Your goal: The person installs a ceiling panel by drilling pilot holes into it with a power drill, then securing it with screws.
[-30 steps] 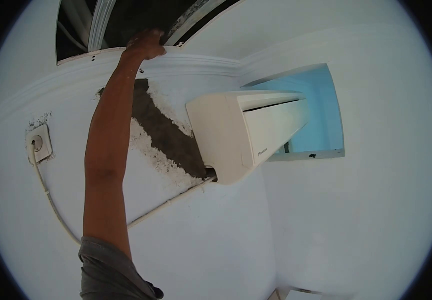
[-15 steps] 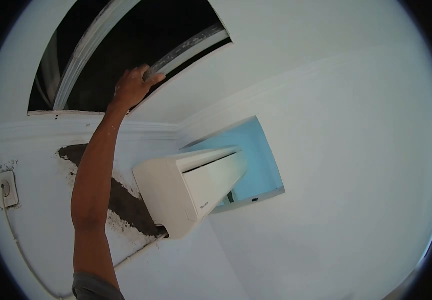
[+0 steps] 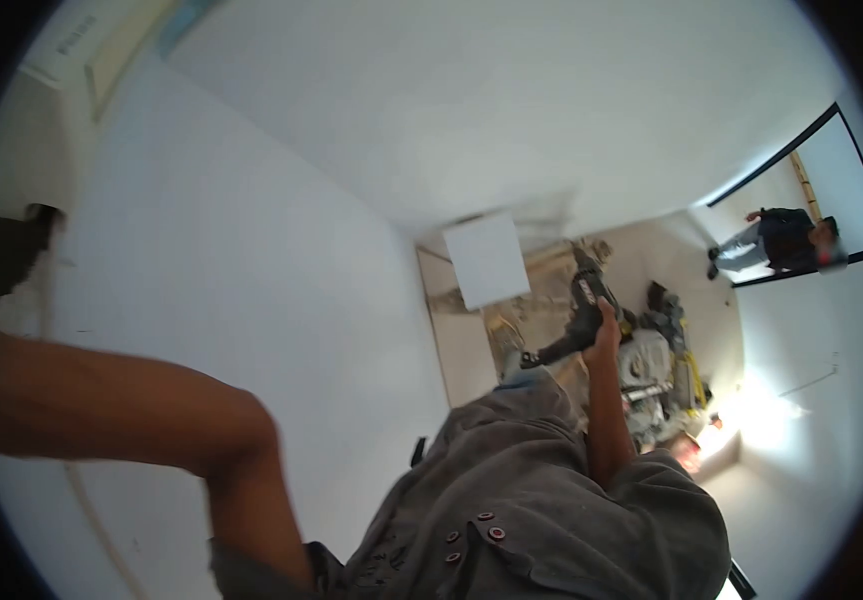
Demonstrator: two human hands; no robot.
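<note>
My right hand (image 3: 604,335) is closed around a black power drill (image 3: 588,300), held low in front of my body. The drill's chuck end points toward the top of the view and its lower end toward my legs. My left arm (image 3: 142,405) is raised and bent on the left side; its hand lies beyond the frame's edge. Near that arm, at the upper left, shows a blurred part of the white air conditioner (image 3: 77,50). Below it is a dark broken patch (image 3: 7,255) in the wall.
Below me, a white square panel (image 3: 487,262) stands near the wall corner. Several tools and containers, including a white container (image 3: 644,360), crowd the floor. A person (image 3: 784,240) is at the doorway on the right. A bright light (image 3: 757,415) glares low on the right.
My view has swung from the ceiling opening down to my body and the floor. My left hand, earlier on the opening's metal bar, has left the view; my right hand and the drill now show.
</note>
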